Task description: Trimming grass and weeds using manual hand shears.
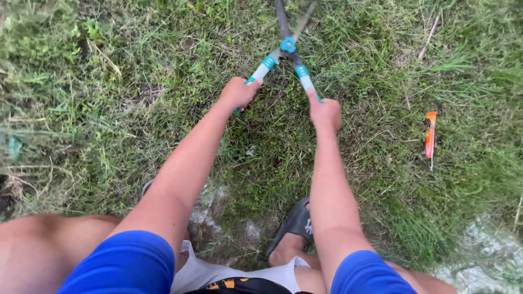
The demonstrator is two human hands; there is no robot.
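Blue sleeves (128, 264) filled the bottom of the view, nearest the camera, with bare knees and white shorts (229, 272) between them. Both forearms ran up from there to the hedge shears (287, 46), which sat at the top middle of the view, over the grass (109, 109). Its two handles spread down and apart from a teal pivot, each with a teal and white collar, and its dark blades pointed away from the person, blurred at the top edge. Left hand (238, 92) was closed round the left handle, right hand (325, 113) closed round the right handle, the two hands well apart. Below the right forearm a foot in a dark sandal (294, 223) stood on the grass. Off to the right an orange wrapper (430, 136) lay in the grass, well apart from the shears. Pale stony patches (485, 261) showed at the lower right.
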